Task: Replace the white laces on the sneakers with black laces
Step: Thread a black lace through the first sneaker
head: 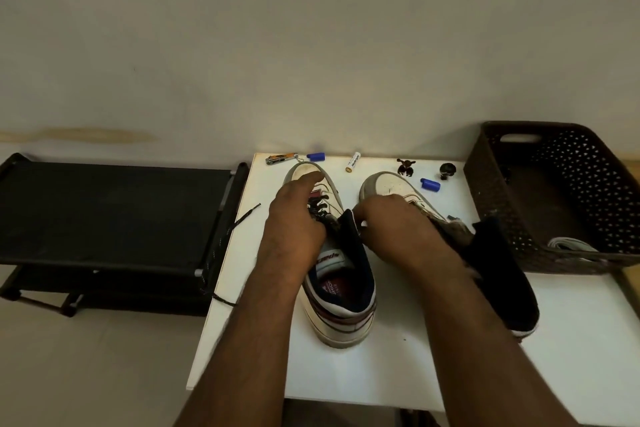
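The left hand (294,218) lies over the lacing of the left sneaker (337,274), its fingers curled down onto the black lace (320,208) threaded through the eyelets, though whether they pinch the lace I cannot tell. The right hand (398,225) meets it from the right, its fingertips pinched together at the top edge of the dark tongue, between the two shoes; what that grip clamps is too small to make out. The left sneaker stands upright on the white table (381,374), its long axis running near to far, toe pointing far toward the wall, heel nearest the person. The right sneaker (391,187) lies just beside it, toe also far, its dark collar leaning out to the right under the right forearm. A loose black lace end (228,236) trails off the table's left edge over a black rack (104,211). Along the far edge sit a nail clipper (281,158), two blue caps (317,157), a battery (353,162) and small dark figurines (405,167). At the right stands a brown woven basket (512,204) with white laces (571,244) inside. A plain pale wall rises behind.
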A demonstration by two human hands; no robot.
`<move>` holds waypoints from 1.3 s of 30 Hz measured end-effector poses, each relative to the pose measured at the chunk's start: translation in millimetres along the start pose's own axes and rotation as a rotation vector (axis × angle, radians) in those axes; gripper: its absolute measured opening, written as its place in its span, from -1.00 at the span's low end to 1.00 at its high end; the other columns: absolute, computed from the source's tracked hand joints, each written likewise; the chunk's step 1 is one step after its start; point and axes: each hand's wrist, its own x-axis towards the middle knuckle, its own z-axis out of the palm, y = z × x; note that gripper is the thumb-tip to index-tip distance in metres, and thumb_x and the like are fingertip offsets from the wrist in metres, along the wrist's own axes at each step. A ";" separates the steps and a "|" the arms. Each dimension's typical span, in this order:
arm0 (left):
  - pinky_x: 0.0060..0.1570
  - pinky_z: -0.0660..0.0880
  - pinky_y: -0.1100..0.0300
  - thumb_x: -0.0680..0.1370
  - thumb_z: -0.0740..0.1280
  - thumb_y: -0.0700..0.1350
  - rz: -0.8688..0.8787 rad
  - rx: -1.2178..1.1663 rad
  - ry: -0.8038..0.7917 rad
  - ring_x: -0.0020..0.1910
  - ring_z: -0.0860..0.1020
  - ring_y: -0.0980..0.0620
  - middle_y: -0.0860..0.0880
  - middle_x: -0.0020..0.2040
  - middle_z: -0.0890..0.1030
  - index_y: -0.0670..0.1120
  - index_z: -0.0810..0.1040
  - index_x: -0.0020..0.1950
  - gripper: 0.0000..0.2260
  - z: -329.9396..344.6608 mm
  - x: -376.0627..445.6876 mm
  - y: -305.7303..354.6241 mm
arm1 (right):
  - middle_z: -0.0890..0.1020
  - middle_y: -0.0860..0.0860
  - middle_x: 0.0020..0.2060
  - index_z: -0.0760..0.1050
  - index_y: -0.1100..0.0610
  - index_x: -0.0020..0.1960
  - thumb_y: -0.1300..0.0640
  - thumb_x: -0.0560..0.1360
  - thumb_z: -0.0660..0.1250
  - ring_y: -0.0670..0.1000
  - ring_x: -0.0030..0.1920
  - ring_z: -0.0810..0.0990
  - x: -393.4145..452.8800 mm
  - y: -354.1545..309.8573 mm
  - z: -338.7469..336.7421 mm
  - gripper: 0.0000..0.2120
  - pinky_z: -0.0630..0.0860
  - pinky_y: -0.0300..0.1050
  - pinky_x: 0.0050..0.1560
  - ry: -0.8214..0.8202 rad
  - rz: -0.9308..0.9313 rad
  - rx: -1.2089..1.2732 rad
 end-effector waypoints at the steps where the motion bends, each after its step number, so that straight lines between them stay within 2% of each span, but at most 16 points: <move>1: 0.29 0.44 0.17 0.41 0.32 -0.45 0.005 -0.013 0.000 0.29 0.49 0.00 -0.03 0.38 0.46 0.05 0.42 0.42 -0.35 -1.1 0.5 -1.6 | 0.64 -0.03 -0.04 0.63 0.02 0.05 0.14 0.55 0.29 -0.02 -0.04 0.56 -0.7 -0.1 -4.2 -0.83 0.50 -0.13 -0.03 0.067 0.017 0.151; 5: 0.30 0.38 0.26 0.41 0.31 -0.47 0.001 -0.069 0.002 0.28 0.48 0.06 0.02 0.36 0.48 0.08 0.42 0.42 -0.31 -5.2 3.3 -7.0 | 0.69 0.03 -0.23 0.56 0.13 -0.14 0.17 0.56 0.26 -0.04 -0.34 0.43 -14.0 13.6 -48.5 -0.85 0.33 -0.22 -0.36 0.618 0.205 1.534; 8: 0.35 0.39 0.11 0.41 0.33 -0.45 0.016 -0.061 0.025 0.31 0.46 0.00 -0.04 0.35 0.48 0.05 0.42 0.43 -0.33 -6.4 2.2 -6.6 | 0.60 -0.02 -0.35 0.43 0.07 -0.19 0.11 0.51 0.28 -0.06 -0.39 0.47 -23.3 37.3 -69.3 -0.89 0.32 -0.23 -0.41 0.992 0.095 2.040; 10: 0.33 0.39 0.12 0.41 0.33 -0.43 0.020 -0.048 0.052 0.29 0.47 -0.03 -0.06 0.33 0.48 0.03 0.44 0.42 -0.37 -7.6 1.8 -5.9 | 0.53 -0.07 -0.39 0.44 0.05 -0.17 0.04 0.51 0.34 -0.11 -0.42 0.47 -23.1 37.8 -62.8 -0.87 0.31 -0.25 -0.45 1.027 0.254 1.839; 12: 0.26 0.46 0.04 0.41 0.31 -0.41 0.036 -0.087 0.088 0.17 0.55 -0.07 -0.05 0.28 0.51 0.03 0.50 0.37 -0.41 -8.8 1.4 -5.3 | 0.58 -0.07 -0.32 0.51 0.06 -0.03 0.00 0.49 0.40 -0.14 -0.36 0.51 -17.3 33.3 -44.9 -0.84 0.41 -0.26 -0.41 0.796 0.368 1.213; 14: 0.17 0.53 -0.01 0.40 0.31 -0.40 0.039 -0.132 0.119 0.05 0.60 -0.04 -0.02 0.21 0.54 0.04 0.55 0.30 -0.46 -11.8 2.8 -6.5 | 0.60 -0.01 0.02 0.51 0.01 0.21 0.02 0.45 0.44 -0.04 -0.02 0.59 -11.3 30.6 -24.6 -0.65 0.54 -0.15 -0.02 0.508 0.278 0.592; 16: 0.10 0.57 0.00 0.42 0.30 -0.40 -0.012 -0.222 0.110 -0.03 0.62 0.06 0.03 0.15 0.57 0.05 0.59 0.24 -0.51 -15.6 4.6 -8.4 | 0.51 0.02 0.26 0.49 0.04 0.31 0.13 0.47 0.40 0.05 0.26 0.47 -5.9 21.1 -18.7 -0.59 0.33 -0.07 0.31 0.383 0.101 0.305; 19: 0.08 0.58 0.14 0.47 0.32 -0.39 -0.109 -0.348 0.077 -0.02 0.61 0.15 0.10 0.06 0.61 0.03 0.62 0.15 -0.61 -18.3 5.3 -7.5 | 0.56 -0.01 0.25 0.50 0.01 0.31 0.19 0.52 0.33 0.04 0.26 0.49 -1.6 2.1 -12.1 -0.63 0.37 -0.09 0.29 0.159 0.003 0.237; 22: -0.21 0.53 0.41 0.51 0.25 -0.40 -0.137 -0.396 0.033 -0.15 0.62 0.18 0.07 -0.01 0.63 -0.02 0.61 0.14 -0.64 -17.5 3.1 -1.1 | 0.65 0.01 -0.02 0.61 0.04 0.13 0.18 0.53 0.30 0.03 0.03 0.60 -1.1 -5.5 -6.2 -0.79 0.49 -0.14 -0.04 -0.037 -0.005 0.162; 24: -0.24 0.50 0.39 0.51 0.21 -0.40 -0.127 -0.398 0.032 -0.12 0.63 0.13 0.06 -0.04 0.65 -0.05 0.61 0.14 -0.64 -17.0 3.3 -1.0 | 0.65 -0.02 -0.14 0.64 0.06 0.00 0.18 0.53 0.30 -0.03 -0.10 0.60 -1.2 -1.8 -10.7 -0.84 0.50 -0.15 -0.09 0.078 0.011 0.303; 27: -0.03 0.53 0.20 0.50 0.23 -0.38 -0.118 -0.351 0.099 -0.02 0.60 0.09 0.07 -0.07 0.64 -0.06 0.65 0.05 -0.68 -19.6 4.6 -5.3 | 0.64 -0.12 -0.29 0.66 0.05 -0.10 0.17 0.50 0.38 -0.18 -0.29 0.56 -8.6 9.0 -28.9 -0.91 0.52 -0.25 -0.23 0.549 0.168 0.866; 29: -0.05 0.55 0.16 0.53 0.27 -0.32 -0.160 -0.293 0.118 -0.06 0.59 0.08 0.09 -0.09 0.63 -0.03 0.66 -0.03 -0.76 -24.2 4.8 -9.4 | 0.63 -0.16 -0.28 0.66 0.05 -0.10 0.15 0.48 0.41 -0.23 -0.30 0.54 -12.5 16.4 -35.4 -0.95 0.52 -0.22 -0.17 0.701 0.194 0.901; 32: -0.40 0.47 0.24 0.56 0.27 -0.27 -0.328 -0.210 0.006 -0.36 0.61 0.07 0.01 -0.05 0.62 -0.01 0.62 0.01 -0.80 -30.9 1.5 -11.0 | 0.56 -0.10 0.07 0.62 0.02 0.09 0.19 0.45 0.43 -0.17 0.05 0.51 -9.8 11.9 -31.5 -0.77 0.38 -0.31 0.04 0.537 0.131 0.571; 34: -0.46 0.52 0.21 0.56 0.25 -0.30 -0.409 -0.219 -0.118 -0.47 0.61 0.04 -0.05 -0.08 0.61 -0.04 0.57 0.09 -0.78 -32.0 -1.9 -9.2 | 0.46 -0.04 0.31 0.56 0.02 0.24 0.29 0.46 0.37 -0.05 0.29 0.43 -5.6 5.3 -24.3 -0.62 0.31 -0.30 0.20 0.377 0.071 0.382; 36: -0.37 0.61 0.14 0.55 0.30 -0.30 -0.423 -0.276 -0.214 -0.38 0.65 -0.03 -0.12 -0.12 0.64 -0.09 0.57 0.09 -0.82 -30.9 -5.8 -6.1 | 0.43 -0.03 0.39 0.48 -0.03 0.35 0.34 0.49 0.27 -0.01 0.36 0.39 -4.1 -1.9 -19.6 -0.51 0.31 -0.14 0.34 0.188 0.051 0.269; 39: -0.12 0.63 0.02 0.53 0.38 -0.24 -0.355 -0.236 -0.232 -0.25 0.64 -0.05 -0.16 -0.18 0.66 -0.12 0.62 -0.05 -0.95 -27.7 -7.2 -6.1 | 0.58 0.01 0.22 0.52 -0.03 0.30 0.29 0.53 0.22 0.03 0.17 0.52 -2.5 -5.0 -15.8 -0.60 0.47 -0.07 0.21 0.016 0.069 0.173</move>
